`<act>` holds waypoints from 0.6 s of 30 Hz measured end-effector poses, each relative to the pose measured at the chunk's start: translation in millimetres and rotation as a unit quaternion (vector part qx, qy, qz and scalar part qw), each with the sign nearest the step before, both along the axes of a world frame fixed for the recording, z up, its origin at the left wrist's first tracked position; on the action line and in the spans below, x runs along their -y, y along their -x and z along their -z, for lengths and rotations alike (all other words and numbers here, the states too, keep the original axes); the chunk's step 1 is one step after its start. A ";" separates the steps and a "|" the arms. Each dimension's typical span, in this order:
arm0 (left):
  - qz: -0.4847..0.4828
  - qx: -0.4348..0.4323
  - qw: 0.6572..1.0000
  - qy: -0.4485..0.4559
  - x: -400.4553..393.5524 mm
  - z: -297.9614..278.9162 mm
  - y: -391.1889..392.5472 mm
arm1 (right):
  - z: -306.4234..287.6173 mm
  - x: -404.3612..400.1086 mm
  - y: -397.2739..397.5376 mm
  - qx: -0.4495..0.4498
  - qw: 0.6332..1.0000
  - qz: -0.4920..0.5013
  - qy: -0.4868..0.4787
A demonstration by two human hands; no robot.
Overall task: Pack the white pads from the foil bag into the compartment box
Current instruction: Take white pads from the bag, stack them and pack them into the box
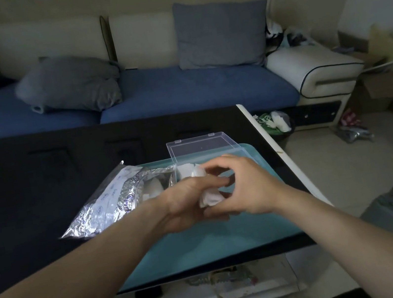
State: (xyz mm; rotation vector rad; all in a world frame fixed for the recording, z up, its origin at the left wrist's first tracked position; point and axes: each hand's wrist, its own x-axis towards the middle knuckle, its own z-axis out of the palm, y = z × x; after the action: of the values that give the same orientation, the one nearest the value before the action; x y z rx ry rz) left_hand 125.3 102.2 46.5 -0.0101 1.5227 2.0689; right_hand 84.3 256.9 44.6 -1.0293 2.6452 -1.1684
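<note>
A clear plastic compartment box (177,149) stands on a teal mat (206,246), its lid raised at the back. White pads (188,171) lie in its left part. A crinkled foil bag (110,202) lies open to the left of the box, more white pads showing in its mouth. My left hand (186,202) and my right hand (246,187) meet just in front of the box. Both pinch a small bunch of white pads (210,197) between them. My hands hide most of the box's compartments.
The mat lies on a black table (28,190) whose white right edge (266,134) runs diagonally. A blue sofa (180,89) with grey cushions stands behind. Right of the table, the floor holds a bin, bags and cardboard boxes.
</note>
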 end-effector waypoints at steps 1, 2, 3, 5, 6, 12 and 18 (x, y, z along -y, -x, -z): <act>-0.017 0.004 1.000 -0.010 -0.7 3.9 1.2 | 0.3 0.0 2.7 -0.004 1.000 -0.003 -0.001; -0.038 0.012 0.999 -0.026 -0.1 7.0 2.6 | 0.6 0.9 5.7 -0.005 1.000 -0.008 -0.010; -0.057 0.017 0.997 -0.042 0.5 9.0 3.6 | 0.6 1.0 8.6 -0.004 1.000 -0.014 -0.026; -0.070 0.016 0.996 -0.051 2.8 11.5 6.3 | 1.9 2.9 12.9 -0.002 0.998 -0.030 -0.051; -0.062 0.016 0.997 -0.050 3.9 13.8 7.5 | 3.9 4.1 14.8 0.003 0.998 -0.035 -0.047; -0.055 0.029 0.998 -0.031 5.8 24.3 8.1 | 12.6 8.9 16.7 0.022 0.997 -0.054 -0.057; -0.051 0.021 0.998 -0.010 9.1 28.1 14.0 | 15.8 11.2 19.2 -0.001 0.996 -0.075 -0.040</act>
State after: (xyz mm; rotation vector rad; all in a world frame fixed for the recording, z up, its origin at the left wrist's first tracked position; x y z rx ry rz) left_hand 111.3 93.1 18.5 -0.1238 1.5040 2.1498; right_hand 65.1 245.7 28.9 -1.1899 2.5428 -1.0226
